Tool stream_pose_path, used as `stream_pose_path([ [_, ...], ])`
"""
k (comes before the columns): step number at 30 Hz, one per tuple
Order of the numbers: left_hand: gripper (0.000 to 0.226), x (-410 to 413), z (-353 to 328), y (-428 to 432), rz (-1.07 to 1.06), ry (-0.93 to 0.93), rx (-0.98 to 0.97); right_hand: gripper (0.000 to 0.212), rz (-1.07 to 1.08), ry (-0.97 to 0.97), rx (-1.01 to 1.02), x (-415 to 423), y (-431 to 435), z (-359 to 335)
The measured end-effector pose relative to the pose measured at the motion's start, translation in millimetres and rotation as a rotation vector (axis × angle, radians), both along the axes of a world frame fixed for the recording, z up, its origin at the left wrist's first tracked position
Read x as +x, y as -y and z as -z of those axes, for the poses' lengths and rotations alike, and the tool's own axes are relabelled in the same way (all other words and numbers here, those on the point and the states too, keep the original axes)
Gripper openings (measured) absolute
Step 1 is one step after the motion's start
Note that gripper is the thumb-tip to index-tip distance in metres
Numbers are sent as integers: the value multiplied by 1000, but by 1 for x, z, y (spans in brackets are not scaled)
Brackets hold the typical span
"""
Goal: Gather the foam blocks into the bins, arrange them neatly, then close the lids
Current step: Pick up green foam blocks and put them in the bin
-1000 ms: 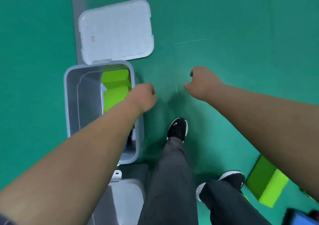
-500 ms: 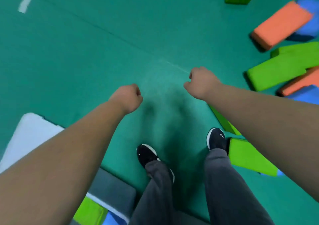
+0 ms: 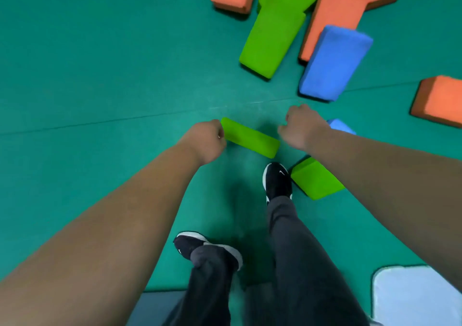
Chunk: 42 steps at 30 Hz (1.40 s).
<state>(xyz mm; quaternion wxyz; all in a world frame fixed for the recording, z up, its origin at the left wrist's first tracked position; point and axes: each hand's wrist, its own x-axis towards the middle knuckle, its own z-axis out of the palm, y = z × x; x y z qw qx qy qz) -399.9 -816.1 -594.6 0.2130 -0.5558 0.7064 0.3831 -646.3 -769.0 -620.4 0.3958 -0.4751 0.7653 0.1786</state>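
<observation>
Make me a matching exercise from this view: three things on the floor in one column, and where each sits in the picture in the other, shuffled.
1. slim green block
2. white bin lid
3. T-shaped orange block

A. bottom right corner
B. top right, in the pile
C. between the left hand and right hand

Pairs: 1-C, 2-A, 3-B

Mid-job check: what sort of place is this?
Probably an indoor play or activity room: a seamed green floor mat, with foam blocks scattered on it, like the big blue block and the Y-shaped orange block.
</observation>
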Motion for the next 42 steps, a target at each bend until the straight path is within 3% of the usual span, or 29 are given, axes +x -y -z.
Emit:
stream_pose_path([
  [6,27,-69,33,9,73,68,49,58,60,12,61,-70,-7,17],
  [11,37,-104,75,5,196,102,76,49,171,-40,59,-113,-16,48],
  [18,54,-122,131,-2,818,222,-91,49,265,-90,86,-137,-39,114],
  [22,87,-121,171,-12,954,231,-49,66,150,-77,113,-142,-67,159],
  [25,96,-121,191,-25,1002,251,-79,52,50,-83,162,-130,-90,162],
  [28,85,-124,203,-36,1047,273,-133,47,-243,-148,157,-118,-113,169],
  [31,61,-129,210,-39,1049,297,-162,54,-457,-161,204,-110,-127,173],
  [33,59,-134,211,-39,1044,320,-151,62,-557,-179,265,-108,-130,175],
  [37,59,-140,210,-35,1041,336,-141,63,-692,-237,325,-113,-127,178],
  [42,64,-141,209,-27,973,326,-138,53,-685,-241,291,-122,-132,177],
])
